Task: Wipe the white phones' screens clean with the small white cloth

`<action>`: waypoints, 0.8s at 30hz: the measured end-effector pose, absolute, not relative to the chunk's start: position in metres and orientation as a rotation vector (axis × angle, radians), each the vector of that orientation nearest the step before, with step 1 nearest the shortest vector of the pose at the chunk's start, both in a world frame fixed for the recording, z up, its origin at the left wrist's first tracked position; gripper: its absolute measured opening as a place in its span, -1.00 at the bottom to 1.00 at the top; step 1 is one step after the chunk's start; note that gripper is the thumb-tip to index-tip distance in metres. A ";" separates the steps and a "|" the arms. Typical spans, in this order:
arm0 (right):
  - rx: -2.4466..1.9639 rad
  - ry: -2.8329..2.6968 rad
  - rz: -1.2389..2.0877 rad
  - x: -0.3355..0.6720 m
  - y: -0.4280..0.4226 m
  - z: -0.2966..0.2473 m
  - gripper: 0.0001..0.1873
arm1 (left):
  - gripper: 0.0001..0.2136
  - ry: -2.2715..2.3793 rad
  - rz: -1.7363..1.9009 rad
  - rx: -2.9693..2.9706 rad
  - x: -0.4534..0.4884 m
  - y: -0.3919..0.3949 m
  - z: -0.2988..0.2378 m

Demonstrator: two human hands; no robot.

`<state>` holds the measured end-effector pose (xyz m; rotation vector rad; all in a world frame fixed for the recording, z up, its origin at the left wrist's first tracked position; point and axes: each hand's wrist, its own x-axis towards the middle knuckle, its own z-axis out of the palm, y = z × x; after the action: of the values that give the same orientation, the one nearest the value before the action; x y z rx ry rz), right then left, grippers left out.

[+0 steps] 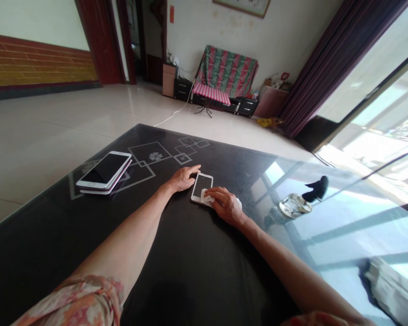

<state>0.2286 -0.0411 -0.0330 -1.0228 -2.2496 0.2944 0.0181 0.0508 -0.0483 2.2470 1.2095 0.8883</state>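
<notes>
A white smartphone (201, 182) with a dark screen lies face up on the black table, between my hands. My left hand (182, 179) rests at its left side, fingers stretched out toward the phone's top edge. My right hand (227, 204) presses a crumpled white tissue (207, 197) onto the lower part of the screen, with the fingers closed over it. Some of the tissue sticks out beyond the knuckles. To the left lies a stack of larger white devices (105, 170), the top one with a dark screen.
On the right of the glossy table (190, 253) stands a clear spray bottle (295, 206) with a black trigger head. A grey-white cloth or packet (391, 290) lies at the lower right. Beyond the table are a striped stool (211, 93) and a cloth-covered object (226, 72).
</notes>
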 end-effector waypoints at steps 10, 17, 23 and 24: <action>-1.115 -2.130 0.155 0.222 0.013 -0.042 -0.71 | -0.41 1.194 0.881 2.276 0.017 0.052 -0.047; -1.145 -2.080 0.099 0.220 0.023 -0.047 -0.70 | -0.39 1.201 0.861 2.242 0.017 0.051 -0.047; -1.139 -2.071 0.049 0.218 0.018 -0.050 -0.70 | -0.41 1.257 0.870 2.246 0.021 0.053 -0.049; -1.145 -2.063 0.047 0.217 0.015 -0.050 -0.70 | -0.41 1.275 0.856 2.252 0.021 0.054 -0.049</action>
<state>0.2171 0.0152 -0.0503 -1.1448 -2.0629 0.0467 0.0214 0.0537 -0.0488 2.2525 1.2745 0.8564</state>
